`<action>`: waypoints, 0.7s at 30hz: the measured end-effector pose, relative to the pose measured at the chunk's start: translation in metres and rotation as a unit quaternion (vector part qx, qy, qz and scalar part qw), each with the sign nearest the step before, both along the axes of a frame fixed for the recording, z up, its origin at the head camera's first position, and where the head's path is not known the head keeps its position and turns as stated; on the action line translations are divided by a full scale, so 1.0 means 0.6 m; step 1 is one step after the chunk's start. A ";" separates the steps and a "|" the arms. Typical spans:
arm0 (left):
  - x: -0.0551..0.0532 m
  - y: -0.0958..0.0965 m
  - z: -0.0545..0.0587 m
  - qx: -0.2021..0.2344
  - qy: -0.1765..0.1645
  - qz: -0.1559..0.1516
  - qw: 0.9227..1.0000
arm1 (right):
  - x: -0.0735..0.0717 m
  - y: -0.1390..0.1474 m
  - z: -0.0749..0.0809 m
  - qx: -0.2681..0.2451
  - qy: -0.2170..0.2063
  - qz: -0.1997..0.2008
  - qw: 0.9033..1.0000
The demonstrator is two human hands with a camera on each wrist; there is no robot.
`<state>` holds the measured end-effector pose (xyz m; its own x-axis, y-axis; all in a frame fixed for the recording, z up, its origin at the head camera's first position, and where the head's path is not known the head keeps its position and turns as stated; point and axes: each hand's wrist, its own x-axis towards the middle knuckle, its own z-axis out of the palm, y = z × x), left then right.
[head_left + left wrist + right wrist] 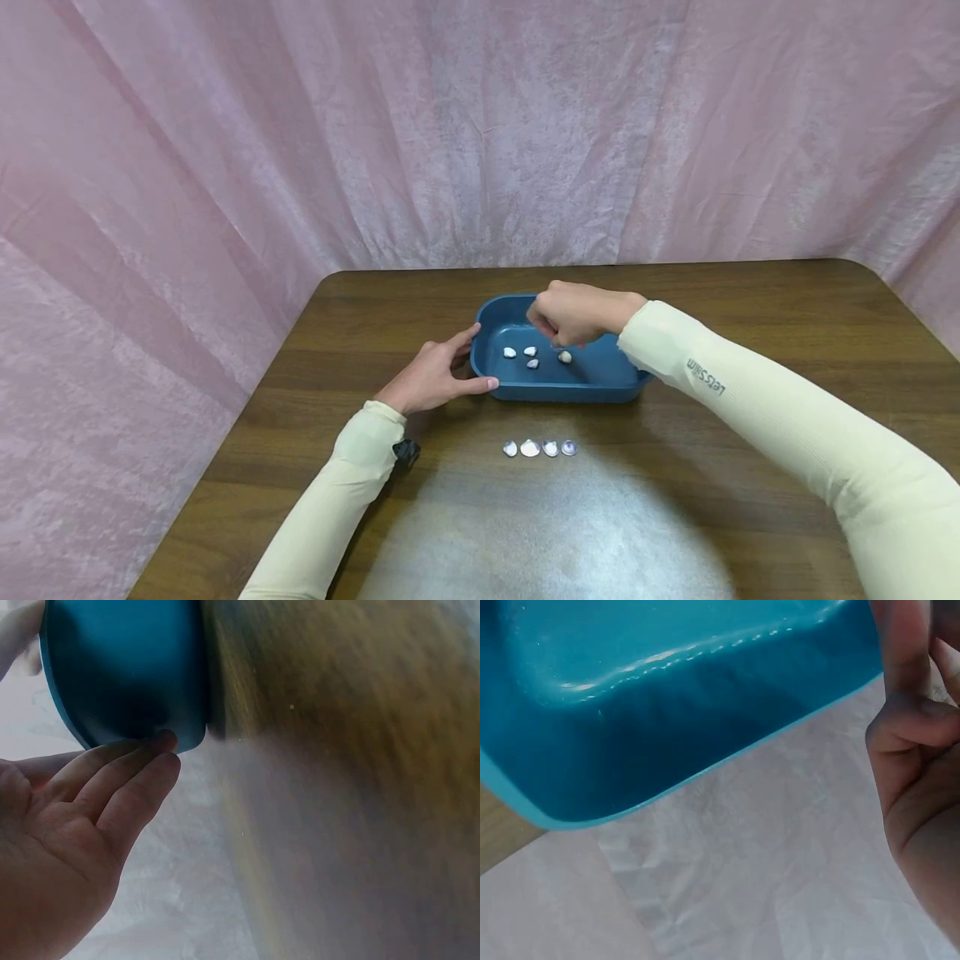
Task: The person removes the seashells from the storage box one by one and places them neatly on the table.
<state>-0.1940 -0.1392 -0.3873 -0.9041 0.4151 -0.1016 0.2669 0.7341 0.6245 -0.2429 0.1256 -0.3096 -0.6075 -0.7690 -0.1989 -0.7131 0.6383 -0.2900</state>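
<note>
A blue rectangular basin [570,392] stands on the table. Several small pale seashells [509,353] lie on its floor. My left hand [435,375] spans the basin's left end, thumb on the front side and extended fingers against the outer wall, also seen in the left wrist view. Over the basin's middle, my right hand [573,315] points down with curled fingers, just above a cream shell [565,357]. A pale sliver, seemingly a shell's edge, shows at its fingertips. In the right wrist view those fingertips are out of sight.
In front of the basin, several shells [530,448] lie in a short row on the wooden table [360,325]. Pink curtains [487,133] hang behind and beside it. Under the left wrist is a small black object [407,452].
</note>
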 end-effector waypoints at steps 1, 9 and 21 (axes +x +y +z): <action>0.000 0.000 0.000 0.000 -0.001 0.000 1.000 | 0.004 0.003 0.002 -0.007 0.005 0.007 1.000; 0.002 0.000 -0.001 0.000 -0.004 0.006 1.000 | 0.033 0.033 0.001 -0.066 0.038 0.043 0.996; -0.001 -0.001 -0.003 0.008 0.001 0.002 1.000 | 0.083 0.063 -0.013 -0.132 0.015 0.030 0.991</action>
<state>-0.1944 -0.1397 -0.3894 -0.9061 0.4123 -0.0944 0.2641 0.7257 0.6353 -0.1932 0.1633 -0.3176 -0.5612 -0.8270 0.0319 -0.7589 0.4988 -0.4186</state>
